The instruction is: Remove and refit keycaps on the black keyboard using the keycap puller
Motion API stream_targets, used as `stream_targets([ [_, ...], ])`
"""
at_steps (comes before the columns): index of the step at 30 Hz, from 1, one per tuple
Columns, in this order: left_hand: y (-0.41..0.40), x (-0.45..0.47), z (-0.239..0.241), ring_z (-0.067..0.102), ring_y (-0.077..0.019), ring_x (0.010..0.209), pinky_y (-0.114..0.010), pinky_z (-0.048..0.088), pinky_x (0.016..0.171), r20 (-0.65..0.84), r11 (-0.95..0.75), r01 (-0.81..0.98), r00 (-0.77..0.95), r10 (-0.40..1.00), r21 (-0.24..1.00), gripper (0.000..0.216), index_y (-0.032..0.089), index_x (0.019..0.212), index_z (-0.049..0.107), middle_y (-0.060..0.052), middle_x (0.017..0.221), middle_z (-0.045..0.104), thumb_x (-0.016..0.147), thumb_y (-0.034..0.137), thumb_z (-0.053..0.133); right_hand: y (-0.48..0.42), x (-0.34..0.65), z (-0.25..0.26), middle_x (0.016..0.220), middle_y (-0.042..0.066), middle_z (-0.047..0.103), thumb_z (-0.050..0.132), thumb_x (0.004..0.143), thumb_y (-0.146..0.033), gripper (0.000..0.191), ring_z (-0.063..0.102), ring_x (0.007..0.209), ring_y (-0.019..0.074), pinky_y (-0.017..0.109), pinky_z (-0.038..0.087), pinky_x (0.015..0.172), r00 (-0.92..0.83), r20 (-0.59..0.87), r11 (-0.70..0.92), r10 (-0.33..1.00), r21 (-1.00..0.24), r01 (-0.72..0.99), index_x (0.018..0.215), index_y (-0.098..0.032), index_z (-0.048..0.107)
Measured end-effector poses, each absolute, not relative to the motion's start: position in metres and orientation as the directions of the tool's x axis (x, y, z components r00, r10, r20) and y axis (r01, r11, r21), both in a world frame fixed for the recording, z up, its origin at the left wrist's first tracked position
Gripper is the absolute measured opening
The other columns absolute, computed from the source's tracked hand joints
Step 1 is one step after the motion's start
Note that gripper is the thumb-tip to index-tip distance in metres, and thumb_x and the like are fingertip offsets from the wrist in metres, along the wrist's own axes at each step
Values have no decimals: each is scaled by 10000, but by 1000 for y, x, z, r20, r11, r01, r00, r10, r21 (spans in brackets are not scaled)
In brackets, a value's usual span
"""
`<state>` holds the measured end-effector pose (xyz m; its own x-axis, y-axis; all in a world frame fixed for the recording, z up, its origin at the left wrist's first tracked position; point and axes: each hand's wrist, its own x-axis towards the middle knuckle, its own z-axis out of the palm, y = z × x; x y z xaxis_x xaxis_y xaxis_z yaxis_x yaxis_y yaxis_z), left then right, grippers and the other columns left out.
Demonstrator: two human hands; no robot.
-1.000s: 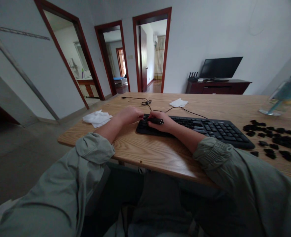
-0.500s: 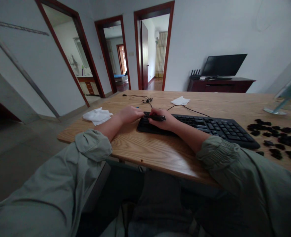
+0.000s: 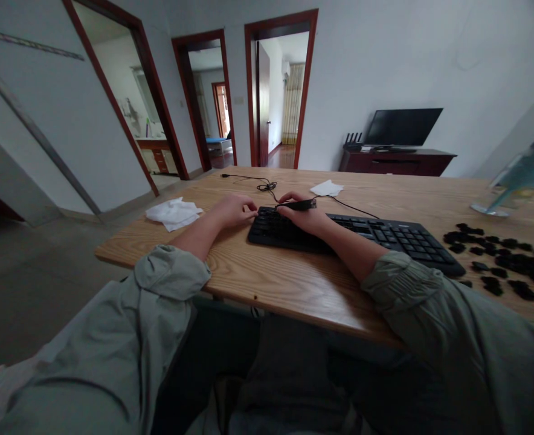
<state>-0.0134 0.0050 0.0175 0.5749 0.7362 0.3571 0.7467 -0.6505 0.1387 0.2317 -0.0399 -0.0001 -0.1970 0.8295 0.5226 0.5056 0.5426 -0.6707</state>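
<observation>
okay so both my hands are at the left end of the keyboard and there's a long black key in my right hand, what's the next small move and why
Probably lower the long black key straight down onto the keyboard. Your right hand holds it raised over the left rows, and your left hand rests by that end, seemingly steadying it. Which slot is bare is too dark to tell.

Wooden table (image 3: 294,284), black keyboard (image 3: 376,237), loose black keycaps (image 3: 502,257), white tissues (image 3: 173,212), cable (image 3: 267,185), glass (image 3: 516,178)
</observation>
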Motion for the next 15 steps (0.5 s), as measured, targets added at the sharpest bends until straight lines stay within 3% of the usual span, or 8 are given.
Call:
stream_targets([
  [3, 4, -12, 17, 635, -179, 736, -300, 482, 707, 320, -614, 747, 534, 783, 256, 258, 174, 972, 775, -64, 862, 743, 878, 381, 653, -37, 233, 0, 872, 20, 697, 656, 831, -307, 143, 619, 812, 180, 314, 461, 773, -162, 507, 507, 847, -677, 534, 934, -208, 666],
  [6, 3, -3, 18, 627, -173, 744, -293, 485, 712, 273, -600, 744, 536, 799, 294, 242, 170, 999, 766, -59, 877, 739, 872, 327, 631, -36, 233, 0, 857, 19, 694, 653, 836, -322, 153, 617, 807, 180, 319, 459, 771, -146, 501, 493, 853, -679, 544, 937, -209, 667],
  [11, 6, 12, 17, 634, -192, 844, -291, 481, 748, 247, -588, 782, 540, 805, 206, 235, 180, 947, 731, -60, 951, 726, 867, 304, 548, -39, 234, 7, 795, 18, 688, 637, 833, -345, 171, 626, 768, 181, 319, 469, 740, -105, 464, 451, 879, -743, 493, 916, -197, 661],
  [15, 11, 26, 21, 645, -216, 846, -300, 483, 727, 161, -495, 852, 471, 867, 170, 269, 178, 993, 706, -72, 956, 726, 812, 333, 583, -37, 247, 11, 783, 21, 700, 632, 837, -388, 217, 641, 747, 187, 331, 477, 743, 2, 462, 411, 887, -791, 454, 933, -194, 654],
])
